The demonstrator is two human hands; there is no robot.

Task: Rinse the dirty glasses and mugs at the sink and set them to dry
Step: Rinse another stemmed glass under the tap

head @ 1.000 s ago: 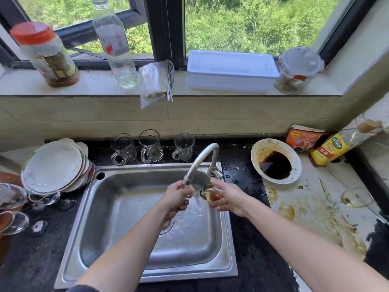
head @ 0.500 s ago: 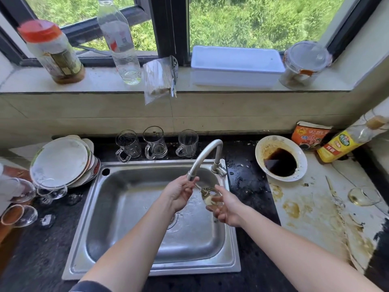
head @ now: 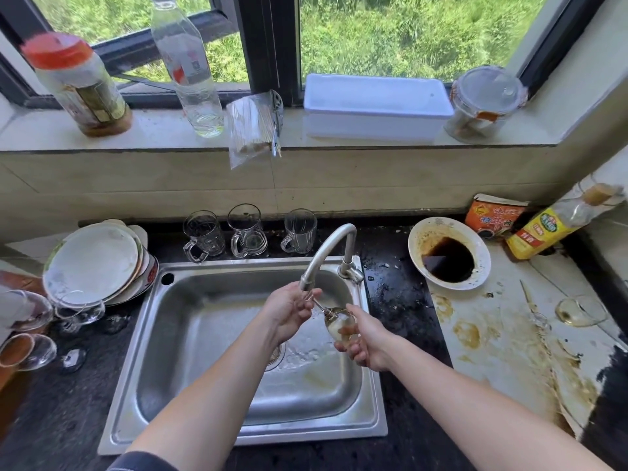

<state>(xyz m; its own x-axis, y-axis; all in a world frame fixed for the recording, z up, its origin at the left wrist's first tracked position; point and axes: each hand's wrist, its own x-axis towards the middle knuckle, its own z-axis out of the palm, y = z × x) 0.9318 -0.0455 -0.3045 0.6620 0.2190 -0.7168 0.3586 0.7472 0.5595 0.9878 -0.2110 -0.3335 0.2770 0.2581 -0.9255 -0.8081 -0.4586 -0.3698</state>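
Though seemingly done with mugs (head: 247, 231), grips wine glass (head: 339, 322) in right hand (head: 368, 338), pinches stem (head: 318, 304) with left hand (head: 289, 311); leaves fallen glass (head: 577, 312) dirty.

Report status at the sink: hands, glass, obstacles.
Left hand on glass stem, right hand cupping bowl. Glass tilted under tap. Mugs behind sink, apart.

Left grip (head: 289, 311) and right grip (head: 367, 338): bare, as are both my forearms. Dark blue-grey sleeve (head: 142, 463) on my left upper arm, at the frame's bottom edge.
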